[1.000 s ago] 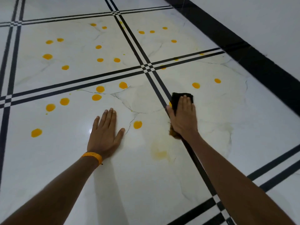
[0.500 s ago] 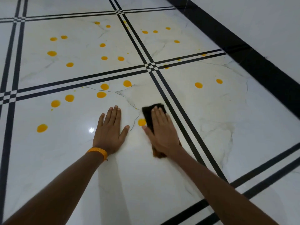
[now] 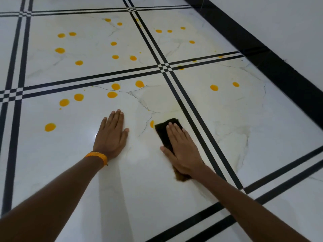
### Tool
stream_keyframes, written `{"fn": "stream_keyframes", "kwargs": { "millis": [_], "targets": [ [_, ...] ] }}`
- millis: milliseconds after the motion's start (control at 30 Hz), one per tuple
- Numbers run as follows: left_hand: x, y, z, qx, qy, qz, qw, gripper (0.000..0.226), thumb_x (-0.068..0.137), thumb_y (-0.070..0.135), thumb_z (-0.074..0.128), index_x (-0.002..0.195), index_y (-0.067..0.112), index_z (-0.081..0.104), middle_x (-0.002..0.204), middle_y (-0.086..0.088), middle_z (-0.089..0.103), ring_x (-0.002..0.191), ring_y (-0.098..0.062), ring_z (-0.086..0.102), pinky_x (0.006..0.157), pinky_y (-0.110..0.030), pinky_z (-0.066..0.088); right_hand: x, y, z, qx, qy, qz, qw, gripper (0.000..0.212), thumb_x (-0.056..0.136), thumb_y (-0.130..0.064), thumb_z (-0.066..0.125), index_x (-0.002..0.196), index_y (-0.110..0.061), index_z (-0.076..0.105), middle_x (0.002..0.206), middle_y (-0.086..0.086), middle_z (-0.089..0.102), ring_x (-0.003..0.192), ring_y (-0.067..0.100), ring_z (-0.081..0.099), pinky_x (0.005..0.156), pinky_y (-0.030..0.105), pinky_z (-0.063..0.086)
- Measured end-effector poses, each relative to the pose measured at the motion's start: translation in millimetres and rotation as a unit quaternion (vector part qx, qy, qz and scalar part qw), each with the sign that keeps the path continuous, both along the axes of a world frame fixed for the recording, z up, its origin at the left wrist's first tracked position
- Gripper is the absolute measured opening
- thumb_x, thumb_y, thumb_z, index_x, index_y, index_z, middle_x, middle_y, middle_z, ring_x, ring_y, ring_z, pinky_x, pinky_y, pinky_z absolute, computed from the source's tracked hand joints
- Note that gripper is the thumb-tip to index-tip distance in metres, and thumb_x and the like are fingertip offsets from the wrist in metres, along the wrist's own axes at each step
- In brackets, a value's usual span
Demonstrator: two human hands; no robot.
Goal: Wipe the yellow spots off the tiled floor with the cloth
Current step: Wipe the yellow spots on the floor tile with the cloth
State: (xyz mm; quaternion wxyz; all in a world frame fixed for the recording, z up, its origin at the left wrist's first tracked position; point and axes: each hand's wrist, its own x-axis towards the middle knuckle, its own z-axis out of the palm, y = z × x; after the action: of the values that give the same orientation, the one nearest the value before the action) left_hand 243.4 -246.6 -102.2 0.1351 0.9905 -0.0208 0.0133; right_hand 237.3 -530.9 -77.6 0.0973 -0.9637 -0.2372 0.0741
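My right hand [image 3: 181, 149] lies flat with straight fingers on a dark cloth [image 3: 161, 131], pressing it onto the white tiled floor [image 3: 139, 198]. The cloth's left edge touches a yellow spot [image 3: 152, 124], half covered by it. Flat on the tile to the left rests my left hand [image 3: 111, 135], fingers straight, with an orange band [image 3: 97, 156] at the wrist. Several more yellow spots lie further out, such as a yellow spot [image 3: 50, 127] at the left, a yellow spot [image 3: 112, 94] ahead of my left hand and a yellow spot [image 3: 214, 87] on the right tile.
Black double lines [image 3: 192, 119] cross the floor between tiles. A black skirting band [image 3: 272, 67] and a white wall [image 3: 288, 23] close off the right side. Faint yellowish smears [image 3: 232, 137] show on the tile right of the cloth.
My right hand slid the cloth left across the black lines, from the right tile onto the tile with my left hand. It now sits beside the nearest yellow spot. The left hand stayed put.
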Motion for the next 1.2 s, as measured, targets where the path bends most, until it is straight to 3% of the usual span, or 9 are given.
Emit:
{"fn": "stream_keyframes", "kwargs": {
  "millis": [233,367,467,600,700,900,1000,1133,1200],
  "targets": [
    [-8,1,-6,0.003,-0.020,0.016,1.000,0.067,0.100,0.041,0.015,0.157,0.007,0.012,0.165,-0.009,0.013,0.153,-0.022,0.008,0.125,-0.043,0.006,86,34,-4,0.001,-0.056,-0.248,0.967,0.097,0.095,-0.070,0.001,0.157,0.000,0.023,0.165,0.017,0.026,0.154,0.029,0.020,0.126,0.045,0.014],
    [-9,5,-5,-0.002,-0.032,0.013,0.999,0.065,0.100,0.039,0.013,0.157,0.008,0.015,0.165,-0.008,0.014,0.153,-0.020,0.009,0.125,-0.041,0.007,26,95,-5,0.010,-0.049,0.012,0.999,0.084,0.100,-0.064,0.014,0.158,-0.004,0.026,0.166,0.012,0.024,0.156,0.023,0.016,0.127,0.037,0.008],
    [-9,3,-4,-0.003,-0.025,0.014,1.000,0.065,0.100,0.038,0.014,0.157,0.008,0.014,0.165,-0.007,0.013,0.153,-0.020,0.008,0.125,-0.040,0.006,-9,36,-5,-0.004,-0.028,0.146,0.989,0.077,0.103,-0.059,0.018,0.160,-0.008,0.020,0.169,0.006,0.015,0.157,0.018,0.007,0.127,0.038,0.007],
    [-9,2,-3,0.004,-0.026,0.018,1.000,0.065,0.098,0.035,0.016,0.157,0.007,0.015,0.165,-0.009,0.015,0.153,-0.023,0.010,0.125,-0.042,0.009,58,-40,-4,-0.019,-0.038,-0.074,0.996,0.089,0.096,-0.068,-0.004,0.162,-0.009,0.011,0.170,0.006,0.008,0.157,0.020,0.005,0.128,0.040,0.006],
    [-7,-2,-3,0.007,-0.023,0.013,1.000,0.066,0.098,0.035,0.018,0.157,0.006,0.017,0.164,-0.011,0.016,0.153,-0.024,0.012,0.124,-0.044,0.010,78,-5,-5,-0.038,-0.053,-0.205,0.977,0.089,0.096,-0.065,-0.001,0.160,-0.005,0.013,0.169,0.013,0.014,0.157,0.025,0.010,0.127,0.042,0.007],
    [1,-6,8,0.004,-0.013,0.017,1.000,0.071,0.088,0.031,0.027,0.148,-0.007,0.031,0.157,-0.026,0.028,0.147,-0.038,0.024,0.122,-0.051,0.017,-22,-35,-2,-0.013,-0.013,0.081,0.997,0.076,0.103,-0.060,0.016,0.162,-0.012,0.012,0.170,0.003,0.008,0.157,0.014,-0.001,0.128,0.040,0.006],
    [12,-36,13,-0.026,-0.013,0.019,0.999,0.069,0.087,0.027,0.032,0.146,-0.007,0.034,0.157,-0.026,0.028,0.147,-0.039,0.025,0.121,-0.052,0.017,5,-106,0,-0.012,-0.031,-0.089,0.995,0.077,0.101,-0.060,0.017,0.162,-0.012,0.014,0.170,0.005,0.013,0.157,0.018,0.008,0.126,0.045,0.015],
    [26,-77,3,-0.028,-0.030,-0.062,0.997,0.066,0.096,0.032,0.021,0.153,-0.001,0.026,0.160,-0.019,0.026,0.150,-0.032,0.021,0.123,-0.049,0.015,70,-108,-1,-0.023,-0.042,-0.314,0.948,0.089,0.096,-0.066,0.003,0.161,-0.006,0.012,0.169,0.012,0.013,0.157,0.024,0.009,0.127,0.043,0.007],
    [27,-77,-1,-0.020,-0.029,-0.068,0.997,0.066,0.097,0.034,0.019,0.155,0.003,0.024,0.162,-0.015,0.024,0.151,-0.029,0.018,0.124,-0.046,0.012,65,-79,-2,-0.018,-0.036,-0.286,0.957,0.089,0.097,-0.066,0.005,0.161,-0.005,0.011,0.169,0.012,0.011,0.157,0.023,0.007,0.128,0.042,0.006]
  ]
}}
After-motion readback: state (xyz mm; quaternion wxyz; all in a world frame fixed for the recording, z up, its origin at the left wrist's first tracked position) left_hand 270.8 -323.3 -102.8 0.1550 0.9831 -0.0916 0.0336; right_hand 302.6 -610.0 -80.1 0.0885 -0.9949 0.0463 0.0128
